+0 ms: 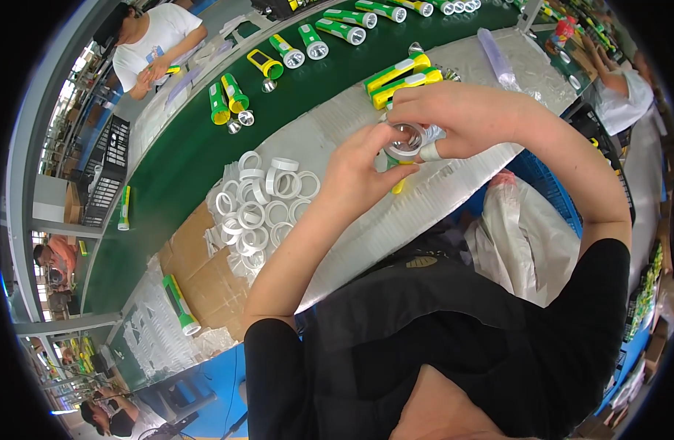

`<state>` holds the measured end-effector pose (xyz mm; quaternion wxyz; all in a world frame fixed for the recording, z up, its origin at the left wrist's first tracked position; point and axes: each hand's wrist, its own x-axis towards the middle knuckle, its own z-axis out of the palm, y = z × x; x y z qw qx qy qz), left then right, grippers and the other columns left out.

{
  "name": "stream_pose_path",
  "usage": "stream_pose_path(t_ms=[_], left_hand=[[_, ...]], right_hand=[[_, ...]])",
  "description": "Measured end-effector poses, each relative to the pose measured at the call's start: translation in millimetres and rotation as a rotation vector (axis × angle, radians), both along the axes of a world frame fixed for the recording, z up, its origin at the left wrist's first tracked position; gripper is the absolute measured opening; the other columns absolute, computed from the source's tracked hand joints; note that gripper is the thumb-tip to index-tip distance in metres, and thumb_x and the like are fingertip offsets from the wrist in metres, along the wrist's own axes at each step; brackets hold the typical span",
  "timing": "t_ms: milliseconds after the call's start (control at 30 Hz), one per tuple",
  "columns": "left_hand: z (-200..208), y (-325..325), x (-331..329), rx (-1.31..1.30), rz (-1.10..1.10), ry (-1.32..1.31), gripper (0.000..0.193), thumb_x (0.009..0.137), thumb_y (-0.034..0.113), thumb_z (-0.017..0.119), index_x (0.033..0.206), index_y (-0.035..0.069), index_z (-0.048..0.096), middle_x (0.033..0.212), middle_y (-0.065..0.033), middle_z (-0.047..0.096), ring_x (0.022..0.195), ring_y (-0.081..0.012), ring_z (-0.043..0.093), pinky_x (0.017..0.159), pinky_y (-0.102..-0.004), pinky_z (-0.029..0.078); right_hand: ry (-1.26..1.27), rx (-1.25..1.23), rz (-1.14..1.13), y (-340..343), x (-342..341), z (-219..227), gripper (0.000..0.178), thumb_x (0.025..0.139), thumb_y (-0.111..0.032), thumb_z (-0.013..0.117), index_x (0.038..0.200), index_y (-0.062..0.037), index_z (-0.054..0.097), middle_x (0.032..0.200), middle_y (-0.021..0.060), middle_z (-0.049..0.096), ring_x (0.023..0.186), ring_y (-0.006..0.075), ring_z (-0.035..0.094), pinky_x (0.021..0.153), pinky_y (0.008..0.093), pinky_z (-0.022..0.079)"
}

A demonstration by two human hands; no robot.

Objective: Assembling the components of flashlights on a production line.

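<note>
Over the near edge of the work surface, both my hands close round the head of one green and yellow flashlight [398, 183]. Its open end faces up, with a white ring [405, 152] around a shiny reflector. My left hand [363, 172] grips it from the left, a finger at the rim and the thumb lower down. My right hand [454, 121] curls round the far and right side, with white tape about one finger. The fingers hide most of the body. Left of my hands lies a pile of loose white rings [267, 202]. Two flashlights [403, 78] lie just beyond my right hand.
A green conveyor belt [168, 172] curves past, carrying several flashlights [316, 42], some with loose reflectors. Another flashlight [181, 304] rests on cardboard [194, 257] at left. A blue crate [546, 194] and a white sack [524, 235] stand at my right. Other people work around the line.
</note>
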<state>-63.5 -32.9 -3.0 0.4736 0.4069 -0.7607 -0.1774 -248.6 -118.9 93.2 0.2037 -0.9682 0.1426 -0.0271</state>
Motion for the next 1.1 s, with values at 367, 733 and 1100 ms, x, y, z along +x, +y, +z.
stream_pose_path(t_ms=[367, 733, 1100], left_hand=[[-3, -8, -6, 0.034, 0.027, -0.048, 0.039, 0.067, 0.013, 0.084, 0.098, 0.01, 0.063, 0.093, -0.0042, 0.065, 0.081, -0.0224, 0.062, 0.067, -0.0336, 0.049], [-12, -12, -5, -0.036, 0.074, -0.005, 0.038, 0.067, 0.012, 0.085, 0.099, 0.009, 0.064, 0.091, -0.0038, 0.065, 0.078, -0.019, 0.062, 0.066, -0.0305, 0.05], [-9, -18, -9, -0.051, 0.03, -0.085, 0.036, 0.069, 0.016, 0.083, 0.099, 0.011, 0.063, 0.093, -0.0037, 0.066, 0.079, -0.0209, 0.062, 0.065, -0.0314, 0.05]], right_hand=[[0.311, -0.192, -0.351, 16, 16, 9, 0.023, 0.076, -0.017, 0.069, 0.085, 0.0011, 0.057, 0.081, 0.0126, 0.061, 0.077, 0.0316, 0.06, 0.067, 0.0409, 0.046], [0.148, -0.337, -0.492, 15, 6, -29, 0.05, 0.076, -0.049, 0.072, 0.092, -0.0034, 0.06, 0.079, 0.0104, 0.063, 0.076, 0.0323, 0.064, 0.066, 0.0417, 0.05], [0.068, -0.16, -0.352, 8, -1, -20, 0.041, 0.074, -0.033, 0.076, 0.092, -0.003, 0.054, 0.088, 0.0126, 0.062, 0.074, 0.0298, 0.061, 0.063, 0.0391, 0.047]])
